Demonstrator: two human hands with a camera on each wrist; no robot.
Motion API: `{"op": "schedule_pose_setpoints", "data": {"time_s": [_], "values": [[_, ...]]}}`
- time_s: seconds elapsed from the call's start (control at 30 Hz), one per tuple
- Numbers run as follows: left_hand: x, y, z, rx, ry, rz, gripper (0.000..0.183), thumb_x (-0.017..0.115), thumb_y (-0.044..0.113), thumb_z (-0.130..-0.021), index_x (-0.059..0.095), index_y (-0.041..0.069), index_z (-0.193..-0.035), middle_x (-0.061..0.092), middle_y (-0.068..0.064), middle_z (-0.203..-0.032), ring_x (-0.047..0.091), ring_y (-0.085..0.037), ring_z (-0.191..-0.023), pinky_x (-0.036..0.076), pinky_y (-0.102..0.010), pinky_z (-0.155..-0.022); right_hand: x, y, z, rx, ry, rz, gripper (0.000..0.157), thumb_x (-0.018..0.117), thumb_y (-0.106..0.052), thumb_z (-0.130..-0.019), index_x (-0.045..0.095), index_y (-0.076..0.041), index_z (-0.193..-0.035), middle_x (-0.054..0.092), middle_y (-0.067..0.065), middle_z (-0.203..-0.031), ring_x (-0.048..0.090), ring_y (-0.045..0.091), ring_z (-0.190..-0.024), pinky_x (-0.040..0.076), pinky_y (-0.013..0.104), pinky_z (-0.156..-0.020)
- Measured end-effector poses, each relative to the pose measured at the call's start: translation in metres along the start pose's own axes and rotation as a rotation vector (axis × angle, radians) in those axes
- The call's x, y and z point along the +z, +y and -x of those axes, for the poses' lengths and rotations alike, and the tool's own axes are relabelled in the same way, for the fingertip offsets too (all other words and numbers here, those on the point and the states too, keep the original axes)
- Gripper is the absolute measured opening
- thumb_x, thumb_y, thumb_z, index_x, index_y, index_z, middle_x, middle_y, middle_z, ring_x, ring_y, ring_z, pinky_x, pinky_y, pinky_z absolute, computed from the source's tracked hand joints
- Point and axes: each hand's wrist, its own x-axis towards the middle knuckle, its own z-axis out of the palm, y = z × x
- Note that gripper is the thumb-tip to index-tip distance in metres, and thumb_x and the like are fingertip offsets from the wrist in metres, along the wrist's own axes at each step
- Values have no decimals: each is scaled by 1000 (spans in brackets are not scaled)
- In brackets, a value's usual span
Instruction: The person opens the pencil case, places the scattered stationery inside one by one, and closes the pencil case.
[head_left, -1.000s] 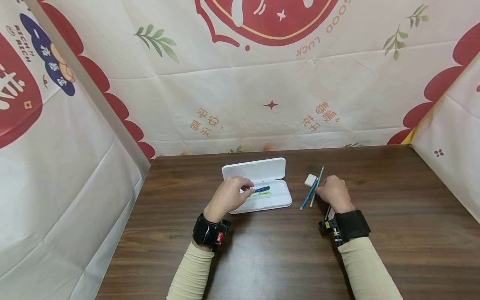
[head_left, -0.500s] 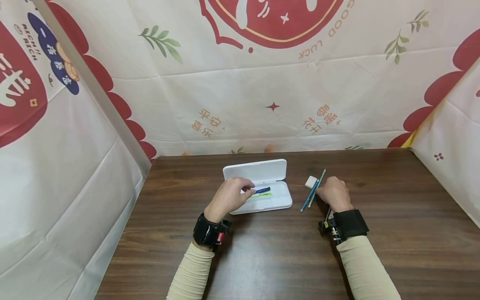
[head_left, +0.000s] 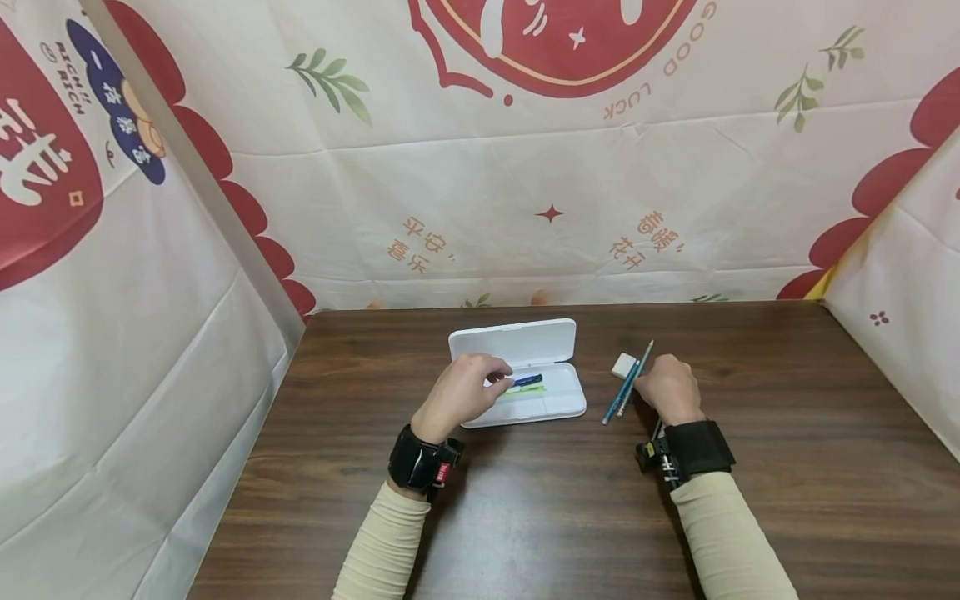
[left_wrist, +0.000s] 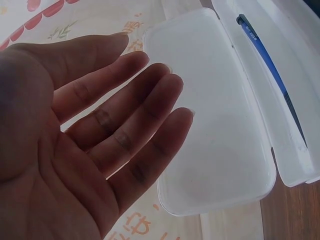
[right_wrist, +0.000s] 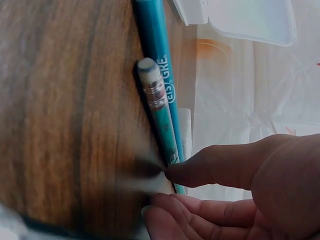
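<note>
Over the left part of an open white pencil case (head_left: 551, 402), my left hand (head_left: 462, 389) hovers with relaxed fingers and holds nothing. In the case lie a dark blue pen (left_wrist: 270, 62) and a lime green slender thing (head_left: 536, 388). My right hand (head_left: 670, 388) is low at the table, thumb and fingers pinching a slender stick (head_left: 657, 429), badly blurred in the right wrist view. Right at its thumb lies a green pencil (right_wrist: 162, 122) with a white eraser end, beside a blue pencil (right_wrist: 155, 35). A white eraser (head_left: 623, 365) sits behind them.
Everything stands on a dark wooden table (head_left: 525, 517). The case's lid (head_left: 513, 339) leans up at the back. Printed white cloth (head_left: 495, 192) hangs behind the table and along both sides.
The green pencil's near end has swung slightly left toward the blue pencil. My left hand stays over the case, and the right hand hardly moves. The head view shifts a little.
</note>
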Motion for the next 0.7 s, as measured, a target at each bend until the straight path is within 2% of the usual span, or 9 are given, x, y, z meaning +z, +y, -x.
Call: {"op": "schedule_pose_setpoints", "data": {"time_s": [0.33,0.7], "values": [[-1,3,1,-10,-5,-14,16,66,20,-86,75,10,-95,74,-1,-86,63,-8,-78,55,-29,-70,2,-1,0,77,-27,-13,29,57,-15,-85,57,-2,-59,48,5,-51,50,24,-50,39,32,-43],[-2,3,1,-9,1,-8,16,67,20,-86,75,10,-95,74,-1,-85,64,-9,-77,55,-29,-69,3,1,-1,48,-12,-38,32,50,-22,-90,60,1,-71,55,7,-53,52,23,-48,40,32,-42]]}}
